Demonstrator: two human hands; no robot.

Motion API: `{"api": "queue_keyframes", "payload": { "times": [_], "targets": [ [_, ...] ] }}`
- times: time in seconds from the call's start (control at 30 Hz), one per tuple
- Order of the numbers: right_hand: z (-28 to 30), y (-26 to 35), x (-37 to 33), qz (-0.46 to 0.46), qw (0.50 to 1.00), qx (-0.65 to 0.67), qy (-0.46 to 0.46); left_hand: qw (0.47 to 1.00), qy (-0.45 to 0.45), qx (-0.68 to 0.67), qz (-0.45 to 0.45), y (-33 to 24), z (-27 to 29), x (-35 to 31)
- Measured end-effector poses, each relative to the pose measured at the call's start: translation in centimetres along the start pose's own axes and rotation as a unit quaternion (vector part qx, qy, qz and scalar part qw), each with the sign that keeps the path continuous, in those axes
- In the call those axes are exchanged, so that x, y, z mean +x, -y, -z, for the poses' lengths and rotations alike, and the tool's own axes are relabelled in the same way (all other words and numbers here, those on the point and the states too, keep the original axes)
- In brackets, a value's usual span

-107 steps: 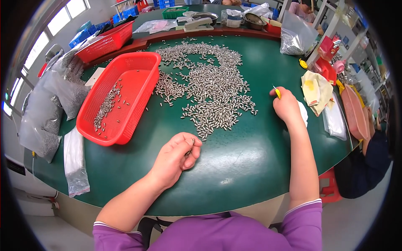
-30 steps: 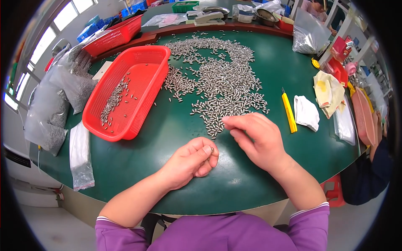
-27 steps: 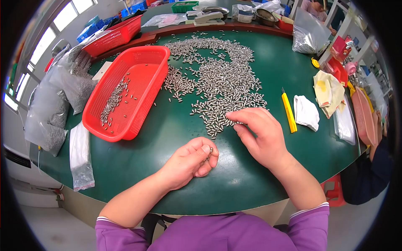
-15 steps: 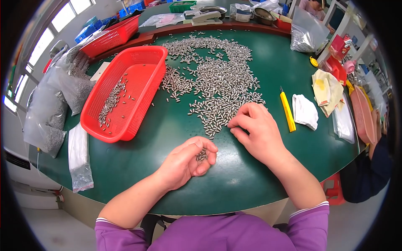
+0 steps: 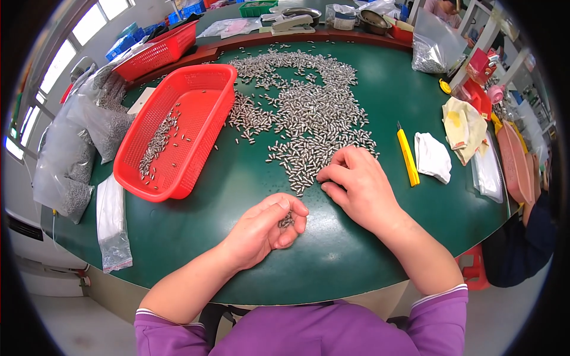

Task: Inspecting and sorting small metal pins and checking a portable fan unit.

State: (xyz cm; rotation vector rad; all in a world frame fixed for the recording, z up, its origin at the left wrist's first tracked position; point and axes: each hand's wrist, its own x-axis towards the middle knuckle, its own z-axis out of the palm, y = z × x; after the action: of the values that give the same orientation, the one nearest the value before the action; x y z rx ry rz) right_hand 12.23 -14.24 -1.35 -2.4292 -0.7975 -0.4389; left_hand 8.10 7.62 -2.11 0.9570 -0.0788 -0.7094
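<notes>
A wide heap of small silvery metal pins (image 5: 314, 113) is spread over the green table, narrowing to a tip close to me. Just below that tip, my left hand (image 5: 255, 230) is cupped palm-up with its fingers curled round several of the pins (image 5: 286, 221). My right hand (image 5: 363, 188) rests at the heap's near right edge, thumb and fingers bent together. What its fingertips hold, if anything, does not show. Left of the heap, a red plastic basket (image 5: 178, 185) stands with a scatter of pins along its inside.
To the right lie a yellow utility knife (image 5: 408, 158), a white cloth (image 5: 432, 158) and a stained glove (image 5: 464, 127). Clear bags of pins (image 5: 64, 178) line the left edge, beside a packet of plastic bags (image 5: 111, 225). Another bag (image 5: 428, 50) stands far right.
My right hand has shifted slightly left along the edge of the heap. The left hand stays in place, still curled round its pins.
</notes>
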Motion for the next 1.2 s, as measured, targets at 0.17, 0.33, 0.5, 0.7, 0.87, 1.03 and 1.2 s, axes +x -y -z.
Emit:
{"api": "queue_keyframes", "payload": {
  "times": [0.17,0.33,0.5,0.7,0.87,1.03,1.2],
  "targets": [
    [0.0,0.2,-0.1,-0.006,0.999,0.013,0.03,1.0,0.001,-0.01,-0.002,0.0,0.1,0.0],
    [0.5,1.7,0.0,-0.045,0.951,0.29,0.097,1.0,0.022,0.0,0.016,0.1,0.1,0.0],
    [0.0,1.8,-0.2,-0.03,0.95,0.298,0.085,1.0,0.015,0.006,0.017,0.2,0.0,-0.1],
    [0.1,2.2,-0.3,0.013,0.96,0.276,0.054,1.0,0.01,0.017,0.013,0.3,-0.1,0.0],
    [0.7,1.3,0.1,-0.012,0.986,0.16,-0.036,1.0,0.023,0.007,0.007,0.3,0.1,0.0],
    [1.0,0.4,0.2,-0.02,0.995,0.069,-0.063,1.0,0.015,0.009,0.004,0.4,0.1,0.0],
    [1.2,0.1,-0.1,-0.052,0.998,0.007,-0.018,1.0,0.011,-0.006,0.004,0.1,0.1,0.0]
  ]
}}
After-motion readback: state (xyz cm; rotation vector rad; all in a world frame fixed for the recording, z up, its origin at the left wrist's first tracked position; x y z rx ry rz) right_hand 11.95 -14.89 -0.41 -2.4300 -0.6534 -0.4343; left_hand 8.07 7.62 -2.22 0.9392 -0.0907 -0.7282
